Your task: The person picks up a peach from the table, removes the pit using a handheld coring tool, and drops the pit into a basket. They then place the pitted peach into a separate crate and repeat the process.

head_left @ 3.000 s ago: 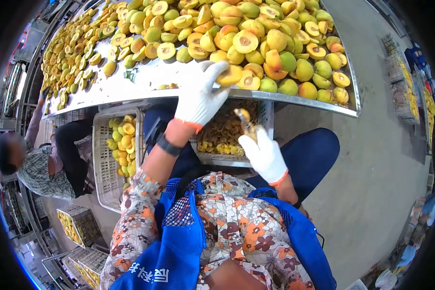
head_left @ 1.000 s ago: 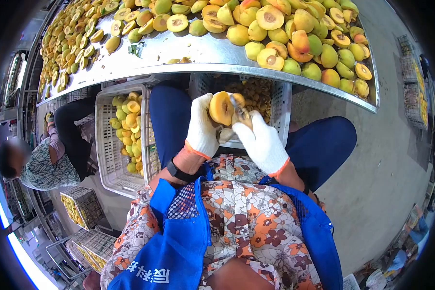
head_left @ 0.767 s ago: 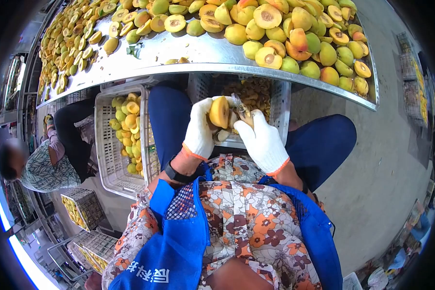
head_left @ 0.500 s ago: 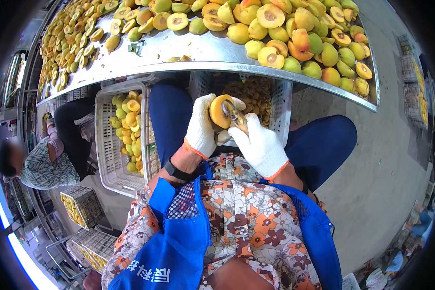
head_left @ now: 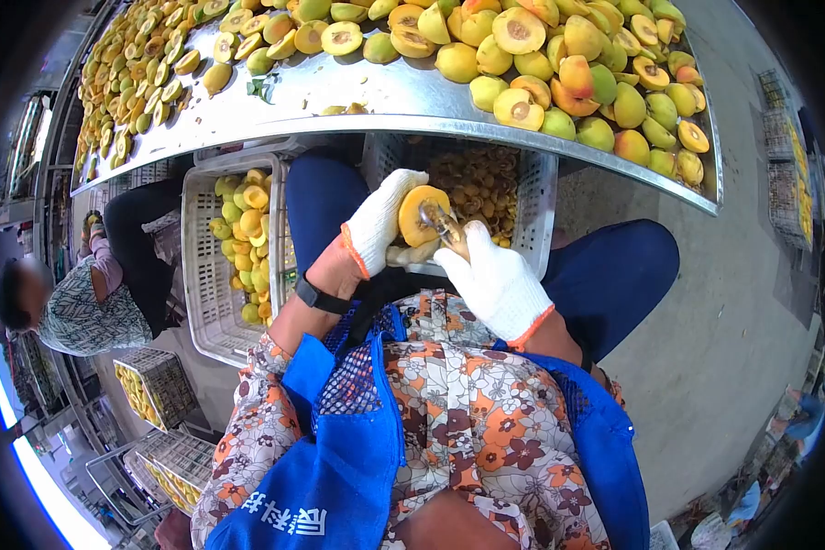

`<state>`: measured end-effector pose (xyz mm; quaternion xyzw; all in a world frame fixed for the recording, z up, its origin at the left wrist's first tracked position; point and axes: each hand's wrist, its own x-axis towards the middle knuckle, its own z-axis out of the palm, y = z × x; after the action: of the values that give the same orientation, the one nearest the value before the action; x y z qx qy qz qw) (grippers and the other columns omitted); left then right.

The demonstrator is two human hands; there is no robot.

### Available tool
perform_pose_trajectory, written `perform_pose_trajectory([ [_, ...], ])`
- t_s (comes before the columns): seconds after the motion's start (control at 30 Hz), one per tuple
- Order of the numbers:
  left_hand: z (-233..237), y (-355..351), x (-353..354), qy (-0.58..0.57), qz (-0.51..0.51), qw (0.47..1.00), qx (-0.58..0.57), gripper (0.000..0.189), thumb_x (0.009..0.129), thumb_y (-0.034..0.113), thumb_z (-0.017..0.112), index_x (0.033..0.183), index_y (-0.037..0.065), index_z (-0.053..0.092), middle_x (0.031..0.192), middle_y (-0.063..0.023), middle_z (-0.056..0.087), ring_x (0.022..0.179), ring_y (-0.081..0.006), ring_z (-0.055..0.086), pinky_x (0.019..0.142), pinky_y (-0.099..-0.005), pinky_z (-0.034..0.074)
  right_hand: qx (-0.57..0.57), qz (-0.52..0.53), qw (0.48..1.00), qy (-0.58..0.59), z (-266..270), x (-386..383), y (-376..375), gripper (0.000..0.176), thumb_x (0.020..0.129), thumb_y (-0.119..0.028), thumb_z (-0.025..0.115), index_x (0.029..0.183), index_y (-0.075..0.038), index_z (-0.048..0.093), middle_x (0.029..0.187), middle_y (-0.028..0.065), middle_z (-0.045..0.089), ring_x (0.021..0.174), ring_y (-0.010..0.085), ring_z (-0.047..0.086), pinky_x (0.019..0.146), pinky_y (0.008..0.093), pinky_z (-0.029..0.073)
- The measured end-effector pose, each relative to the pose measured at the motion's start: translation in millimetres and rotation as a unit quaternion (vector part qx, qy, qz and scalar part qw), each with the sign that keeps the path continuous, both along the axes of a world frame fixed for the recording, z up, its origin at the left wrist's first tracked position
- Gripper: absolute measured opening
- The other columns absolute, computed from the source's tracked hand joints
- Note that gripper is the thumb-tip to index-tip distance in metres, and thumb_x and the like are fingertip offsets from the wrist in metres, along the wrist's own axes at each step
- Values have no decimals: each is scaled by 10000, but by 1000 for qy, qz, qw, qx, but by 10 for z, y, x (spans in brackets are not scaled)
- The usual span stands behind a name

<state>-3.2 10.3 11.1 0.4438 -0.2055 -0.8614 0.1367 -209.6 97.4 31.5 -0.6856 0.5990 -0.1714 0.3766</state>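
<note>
A halved yellow fruit [head_left: 416, 214] is held in my left hand [head_left: 381, 224], which wears a white glove with an orange cuff. My right hand [head_left: 497, 282], gloved the same way, is closed round the handle of a pitting tool [head_left: 444, 225]. The metal end of the tool rests at the centre of the fruit's cut face. Both hands are above the near edge of a crate [head_left: 543, 206] that holds many brown pits [head_left: 481, 188]. Whether the pit is still in the fruit I cannot make out.
A metal table [head_left: 321, 87] heaped with cut fruit [head_left: 573, 78] spans the front. Left of my legs stands a white crate [head_left: 202, 312] with fruit halves [head_left: 245, 238]. A co-worker [head_left: 87, 293] sits farther left, near more crates [head_left: 156, 390].
My left hand has turned about the fruit, and its wrist sits a little farther left. The fruit's cut face shows more openly, with the tool still against it.
</note>
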Motion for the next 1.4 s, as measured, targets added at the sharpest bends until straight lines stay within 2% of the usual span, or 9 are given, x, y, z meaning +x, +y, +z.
perform_pose_trajectory([
  [0.3,16,318,-537,-188,170,770,-586,370,1030,167,537,1378,46,509,1203,-110,627,1068,-161,596,944,-317,504,-32,-86,989,-118,-255,99,-40,257,1005,-170,544,1210,-27,607,1018,307,612,733,447,663,611,508,534],
  [0.5,98,187,-475,-191,135,839,-492,239,1056,176,489,1203,31,609,998,-76,678,881,-132,616,845,-284,517,-266,95,959,-31,-415,-21,-25,294,1013,-200,559,1177,37,613,841,235,635,722,361,665,620,444,537],
  [0.63,82,-19,-303,-79,14,885,-458,333,1078,254,424,1139,6,637,935,-91,675,842,-134,628,821,-278,520,256,-126,903,-321,-24,17,-11,328,1014,-275,593,1190,-1,620,726,181,601,676,316,643,615,401,520],
  [0.7,139,-50,-281,-9,-2,909,-417,348,1075,276,437,1148,-2,633,932,-96,675,844,-142,634,834,-286,524,370,-161,724,-560,36,32,0,185,1064,-269,561,1113,-94,522,634,-27,460,437,59,373,383,242,260],
  [0.83,171,-62,-412,-21,87,881,-465,400,1076,313,444,1222,-16,619,1018,-109,685,933,-154,643,864,-294,525,235,-112,867,-425,-219,-30,-59,196,1055,-261,571,1142,-91,525,633,-19,460,446,70,395,396,248,291],
  [0.9,104,-54,-445,8,114,873,-474,371,1078,276,445,1252,-6,614,1053,-103,686,953,-149,639,868,-289,521,-53,-79,975,-203,-114,3,-81,286,997,-260,613,1152,-20,625,779,188,627,691,362,638,663,436,531],
  [1.03,66,45,-500,-114,156,848,-493,282,1070,191,459,1183,12,646,1005,-81,685,914,-134,639,840,-279,519,-13,13,977,-212,-360,-19,-23,262,1026,-262,593,1175,-48,620,761,135,619,659,277,631,624,375,515],
  [1.17,88,63,-489,-186,116,848,-482,270,1069,208,488,1098,14,673,953,-60,690,870,-107,624,804,-266,507,397,-133,650,-634,-176,-11,-18,204,1074,-311,534,1191,-148,572,728,-41,520,499,50,456,419,226,324],
  [1.4,-110,15,-542,-253,128,846,-451,273,1067,250,514,1098,12,643,895,-108,672,801,-146,616,758,-310,511,344,-162,748,-544,-103,92,-24,176,1086,-295,502,1170,-151,560,627,-31,427,452,76,372,414,246,286],
])
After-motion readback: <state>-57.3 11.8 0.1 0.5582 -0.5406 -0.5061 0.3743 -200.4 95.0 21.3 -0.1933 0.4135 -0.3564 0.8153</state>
